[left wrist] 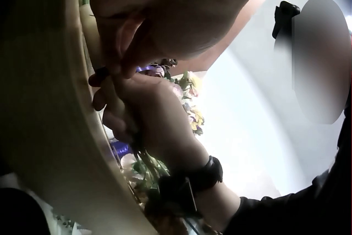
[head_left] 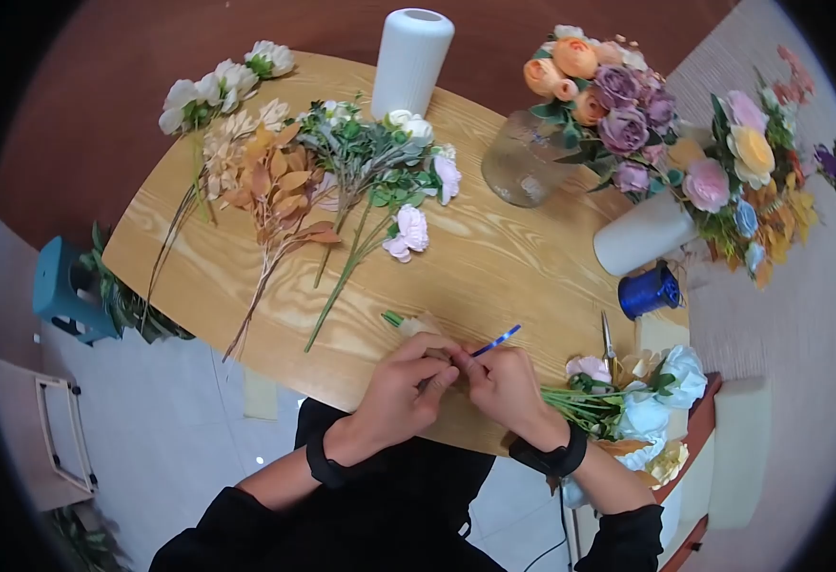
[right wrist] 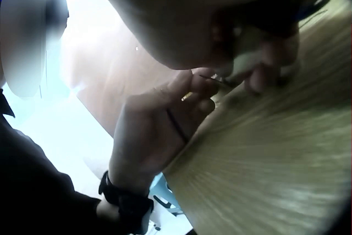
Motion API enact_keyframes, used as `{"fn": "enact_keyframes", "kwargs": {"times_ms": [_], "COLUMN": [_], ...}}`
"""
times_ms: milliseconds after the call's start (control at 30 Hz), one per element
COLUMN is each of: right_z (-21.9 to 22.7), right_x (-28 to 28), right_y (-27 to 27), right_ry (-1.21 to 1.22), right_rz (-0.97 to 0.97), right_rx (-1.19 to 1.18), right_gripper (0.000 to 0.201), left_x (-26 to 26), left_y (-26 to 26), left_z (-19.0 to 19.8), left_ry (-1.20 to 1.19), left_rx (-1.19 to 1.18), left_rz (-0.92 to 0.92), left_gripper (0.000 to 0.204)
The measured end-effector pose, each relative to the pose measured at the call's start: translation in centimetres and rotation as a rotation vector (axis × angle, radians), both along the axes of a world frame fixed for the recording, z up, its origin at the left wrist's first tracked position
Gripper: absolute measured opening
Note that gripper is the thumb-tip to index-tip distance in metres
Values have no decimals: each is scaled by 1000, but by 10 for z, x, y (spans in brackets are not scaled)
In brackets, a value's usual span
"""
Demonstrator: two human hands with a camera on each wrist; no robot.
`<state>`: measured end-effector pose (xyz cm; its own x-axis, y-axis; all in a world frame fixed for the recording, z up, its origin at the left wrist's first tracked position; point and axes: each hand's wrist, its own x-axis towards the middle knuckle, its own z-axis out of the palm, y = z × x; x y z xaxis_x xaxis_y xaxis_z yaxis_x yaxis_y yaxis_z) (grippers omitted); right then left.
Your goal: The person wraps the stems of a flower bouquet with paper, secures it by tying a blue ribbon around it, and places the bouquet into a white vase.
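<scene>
Close together at the table's near edge, my left hand [head_left: 407, 381] and right hand [head_left: 509, 386] pinch a narrow blue ribbon [head_left: 496, 340] between thumbs and fingertips. One ribbon end sticks up past the right fingers. In the right wrist view, a dark strand crosses the left hand's [right wrist: 159, 125] palm. Beige wrapping [head_left: 420, 326] and cut green stem ends [head_left: 392, 318] show just beyond the left fingers. Right of the right wrist lies a bunch of pale blue flowers [head_left: 645, 416], its green stems [head_left: 575, 400] running toward the hands. The ribbon between the fingertips is mostly hidden.
A blue ribbon spool [head_left: 649, 291] and scissors [head_left: 608, 338] lie at the right. Loose flower stems [head_left: 342, 276] spread over the left side. A white vase [head_left: 412, 62] stands at the back; a glass vase [head_left: 523, 162] and a tilted white vase [head_left: 642, 234] hold bouquets.
</scene>
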<state>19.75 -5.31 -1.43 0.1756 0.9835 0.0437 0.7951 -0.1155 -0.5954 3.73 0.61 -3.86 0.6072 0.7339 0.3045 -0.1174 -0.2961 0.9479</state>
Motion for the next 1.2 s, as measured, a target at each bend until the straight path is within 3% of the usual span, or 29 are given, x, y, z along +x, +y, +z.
{"fn": "enact_keyframes", "kwargs": {"times_ms": [167,233,467,533,600,700,800,900,1000,1200], "right_z": [3,-5,-2,7,11,20,24,32,45,51], "right_x": [-3,-5,4,6,7,8,10,8,2,2], "right_y": [10,9,18,23,25,27,29,30,32,38], "right_ry": [252,459,740,803,795,708,546,400,271,-49], "right_rz": [-53,-119,-153,-273,-284,-250,-110,42,149,471], "right_rx": [-113,87,15,-198,-223,-259,-203,-107,-48,152], "right_gripper": [12,6,7,8,9,10,9,8,6,14], "left_x": [0,0,-10,-10,-7,-9,-5,1,6,6], "left_y": [-6,-6,2,1,0,1,0,-2,-3,-2], "left_z": [4,4,-3,-4,-4,-14,-4,-14,-2,-4], "left_ry": [-48,-50,-29,-37,-234,-328,-187,-234,-211,-127], "left_rx": [-99,-94,-236,-267,-295,-376,-601,-667,-677,-586], "left_rz": [91,111,-10,-55,-72,-162,-59,16,146,148], "left_gripper": [7,10,14,15,20,28,35,35,26,10]}}
